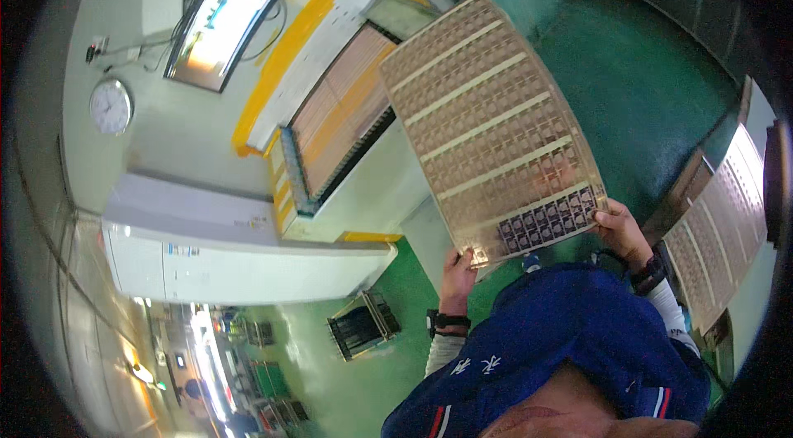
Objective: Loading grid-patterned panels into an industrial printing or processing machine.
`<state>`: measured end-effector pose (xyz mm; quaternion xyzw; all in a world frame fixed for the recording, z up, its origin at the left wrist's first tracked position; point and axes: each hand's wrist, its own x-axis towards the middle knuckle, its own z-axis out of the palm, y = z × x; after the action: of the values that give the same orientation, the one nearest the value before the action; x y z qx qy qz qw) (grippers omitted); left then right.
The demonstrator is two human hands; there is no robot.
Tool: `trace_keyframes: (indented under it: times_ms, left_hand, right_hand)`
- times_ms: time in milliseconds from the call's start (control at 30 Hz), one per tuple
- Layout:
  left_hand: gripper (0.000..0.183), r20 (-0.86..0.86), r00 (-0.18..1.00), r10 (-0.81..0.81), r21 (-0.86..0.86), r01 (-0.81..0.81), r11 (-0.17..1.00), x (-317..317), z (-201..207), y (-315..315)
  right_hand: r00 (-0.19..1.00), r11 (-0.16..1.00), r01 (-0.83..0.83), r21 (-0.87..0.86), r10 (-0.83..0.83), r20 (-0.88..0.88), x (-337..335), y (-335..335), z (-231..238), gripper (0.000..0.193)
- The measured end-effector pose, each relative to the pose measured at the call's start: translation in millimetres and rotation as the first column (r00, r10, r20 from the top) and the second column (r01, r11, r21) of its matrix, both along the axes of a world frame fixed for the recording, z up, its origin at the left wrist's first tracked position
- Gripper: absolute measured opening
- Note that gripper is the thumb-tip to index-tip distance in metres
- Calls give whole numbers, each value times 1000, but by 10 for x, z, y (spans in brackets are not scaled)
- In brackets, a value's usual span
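Panel (487, 120): copper-toned sheet, patterned rows between pale strips, held by both near corners.
Left hand (458, 277): grips near left corner.
Right hand (623, 232): grips near right corner.
Slotted unit (330, 120): beyond panel, partly covered by it.
Second panel (717, 232): similar pattern, far right.
Wall (194, 128): carries lit screen (221, 29), round clock (111, 106).
Floor (417, 298): green; dark rack (361, 331) at left.

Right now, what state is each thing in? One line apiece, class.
Copper-toned patterned panel: held up
Left hand: closed on its near left corner
Right hand: closed on its near right corner
Second panel: at right, unheld
Wall screen: on
Wall clock: hung, running unclear
Wristbands: worn
Black rack: on the floor
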<state>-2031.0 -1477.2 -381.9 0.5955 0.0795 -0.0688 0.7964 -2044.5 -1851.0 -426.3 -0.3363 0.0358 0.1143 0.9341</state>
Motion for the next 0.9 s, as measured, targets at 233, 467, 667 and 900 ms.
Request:
trace_keyframes:
  times_ms: [233,467,667,900]
  left_hand:
    - [16,-12,947,320,-213,-315,925,-589,-976,-371]
    - [14,-198,905,377,-267,-420,867,-522,-420,488]
    - [22,-226,895,385,-211,-431,877,-173,-75,1134]
    - [21,-140,876,461,-438,-473,765,-8,229,1189]
  right_hand:
    - [951,952,-299,-72,303,60,493,-213,-386,28]
    - [932,938,-342,-48,332,-147,762,777,131,30]
    - [954,950,-257,176,278,-110,1011,1505,393,39]
    - [986,980,-151,127,159,-52,1026,1522,732,43]
